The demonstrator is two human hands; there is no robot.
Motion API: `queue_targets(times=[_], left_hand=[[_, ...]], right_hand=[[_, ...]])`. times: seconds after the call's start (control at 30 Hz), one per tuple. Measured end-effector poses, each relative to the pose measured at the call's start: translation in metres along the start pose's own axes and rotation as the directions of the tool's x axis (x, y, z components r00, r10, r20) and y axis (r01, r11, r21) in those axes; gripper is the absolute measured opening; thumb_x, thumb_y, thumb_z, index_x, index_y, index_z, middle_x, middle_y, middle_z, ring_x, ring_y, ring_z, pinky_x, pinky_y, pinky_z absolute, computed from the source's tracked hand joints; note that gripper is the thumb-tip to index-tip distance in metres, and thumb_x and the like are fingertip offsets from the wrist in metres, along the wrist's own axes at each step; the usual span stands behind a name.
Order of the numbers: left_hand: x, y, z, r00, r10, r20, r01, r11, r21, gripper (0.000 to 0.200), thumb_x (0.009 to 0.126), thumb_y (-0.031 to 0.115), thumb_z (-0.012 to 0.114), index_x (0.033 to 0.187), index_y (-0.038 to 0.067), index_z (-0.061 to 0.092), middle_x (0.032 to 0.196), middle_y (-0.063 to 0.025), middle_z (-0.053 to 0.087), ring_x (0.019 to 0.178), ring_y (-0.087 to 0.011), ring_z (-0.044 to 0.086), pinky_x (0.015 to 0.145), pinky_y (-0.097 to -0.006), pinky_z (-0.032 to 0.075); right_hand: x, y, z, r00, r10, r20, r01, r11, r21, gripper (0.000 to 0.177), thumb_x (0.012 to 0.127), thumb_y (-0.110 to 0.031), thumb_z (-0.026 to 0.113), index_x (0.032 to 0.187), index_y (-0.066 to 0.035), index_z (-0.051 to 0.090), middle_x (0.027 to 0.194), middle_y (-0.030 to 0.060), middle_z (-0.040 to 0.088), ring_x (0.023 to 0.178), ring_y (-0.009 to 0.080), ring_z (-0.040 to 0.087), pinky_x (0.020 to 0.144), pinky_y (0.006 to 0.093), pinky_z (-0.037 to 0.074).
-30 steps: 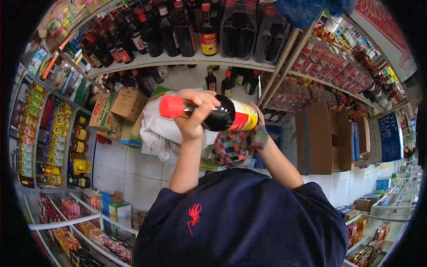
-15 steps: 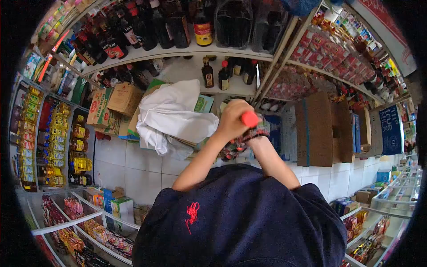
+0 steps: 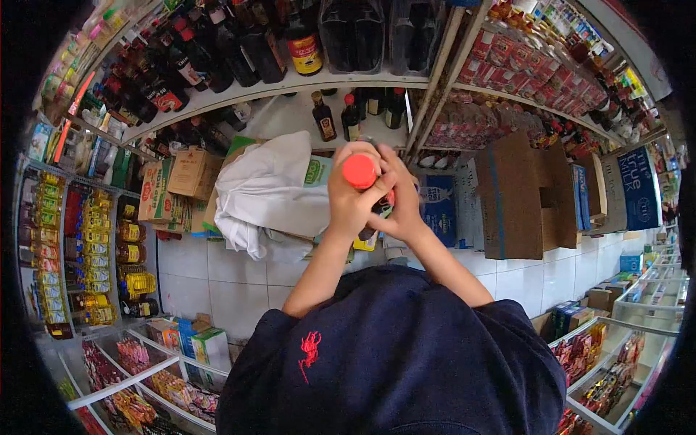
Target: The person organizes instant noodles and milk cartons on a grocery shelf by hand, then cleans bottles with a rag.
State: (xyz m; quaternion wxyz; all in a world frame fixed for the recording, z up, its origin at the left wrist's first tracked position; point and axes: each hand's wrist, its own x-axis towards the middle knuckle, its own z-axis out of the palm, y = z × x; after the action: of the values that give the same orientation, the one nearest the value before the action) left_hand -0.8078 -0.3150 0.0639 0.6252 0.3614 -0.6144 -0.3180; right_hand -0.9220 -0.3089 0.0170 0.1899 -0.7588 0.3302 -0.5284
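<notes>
Since the dark bottle with a round red plastic cap (image 3: pixel 359 172) is held before the navy shirt (image 3: pixel 395 348), left hand (image 3: pixel 349 201) curling its fingers near the cap, right hand (image 3: pixel 403 204) cupping the side, firm, even pressure should keep it steady

Store shelving, well stocked: upper shelf (image 3: pixel 348 83) bears dark btls (image 3: pixel 233 54) along its front edge, incl. a yellow-label btl (image 3: pixel 304 54) just L of 2 lg. clear-wrapped packs (image 3: pixel 353 40) at R end. Lower shelf (image 3: pixel 286 116) carries sm. btls (image 3: pixel 324 119) toward its R edge, other btls (image 3: pixel 212 136) nr. L end. R-hand shelf (image 3: pixel 536 101) holds red-labelled goods (image 3: pixel 500 56) in rows, back to front edge. Upright cartons (image 3: pixel 210 348) stand on tiled flr. (image 3: pixel 235 279), L side.
</notes>
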Motion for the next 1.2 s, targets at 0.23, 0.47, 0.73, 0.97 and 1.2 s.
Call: queue_targets(times=[0.23,0.47,0.73,0.97,1.2], left_hand=[[-0.002,0.032,-0.02,0.992,-0.109,0.065,0.127,0.854,-0.505,0.021,0.066,0.003,0.068,0.071,0.005,0.048,0.065,-0.0029,0.052,0.068,-0.0179,0.055,0.072,-0.0334,0.042],[-0.003,0.029,-0.039,0.995,-0.103,0.003,0.088,0.826,-0.557,0.022,0.066,0.006,0.067,0.073,0.007,0.046,0.064,-0.0047,0.053,0.064,-0.0192,0.055,0.08,-0.0373,0.037],[-0.007,-0.01,-0.003,0.997,-0.048,0.062,0.068,0.924,-0.376,0.021,0.061,0.005,0.065,0.069,0.007,0.046,0.058,-0.0044,0.053,0.057,-0.0196,0.055,0.073,-0.0368,0.041],[-0.012,-0.064,0.037,0.95,-0.124,0.285,0.158,0.983,-0.098,0.016,0.057,-0.001,0.066,0.065,0.003,0.053,0.058,-0.0059,0.056,0.057,-0.0208,0.056,0.07,-0.0346,0.044],[0.0,-0.096,0.071,0.842,-0.221,0.492,0.27,0.962,-0.029,0.019,0.059,0.003,0.07,0.071,0.003,0.056,0.071,-0.0092,0.06,0.073,-0.0193,0.058,0.076,-0.0336,0.044]], right_hand=[[0.033,-0.002,-0.018,0.949,0.097,0.298,-0.185,0.941,0.283,0.09,0.045,-0.053,0.075,0.113,-0.003,0.045,0.112,0.0135,0.051,0.107,0.0297,0.049,0.09,0.0375,0.037],[-0.02,0.091,0.01,0.811,0.273,0.517,-0.516,0.751,0.413,0.058,0.075,-0.049,0.054,0.102,0.002,0.051,0.096,0.0125,0.056,0.091,0.021,0.054,0.082,0.0333,0.041],[-0.062,0.134,0.032,0.624,0.461,0.631,-0.282,-0.62,0.732,0.063,0.084,-0.051,0.039,0.109,0.006,0.048,0.102,0.0211,0.056,0.09,0.0304,0.057,0.08,0.039,0.046],[-0.131,0.136,0.053,0.343,0.863,0.371,-0.196,-0.321,0.927,0.039,0.088,-0.04,0.043,0.09,-0.004,0.058,0.079,0.0053,0.06,0.067,0.0166,0.058,0.061,0.0284,0.047],[-0.155,0.169,0.036,0.085,0.995,-0.056,-0.374,0.084,0.924,0.03,0.09,-0.029,0.042,0.091,-0.003,0.057,0.081,0.0055,0.06,0.071,0.0157,0.058,0.063,0.0284,0.047]])
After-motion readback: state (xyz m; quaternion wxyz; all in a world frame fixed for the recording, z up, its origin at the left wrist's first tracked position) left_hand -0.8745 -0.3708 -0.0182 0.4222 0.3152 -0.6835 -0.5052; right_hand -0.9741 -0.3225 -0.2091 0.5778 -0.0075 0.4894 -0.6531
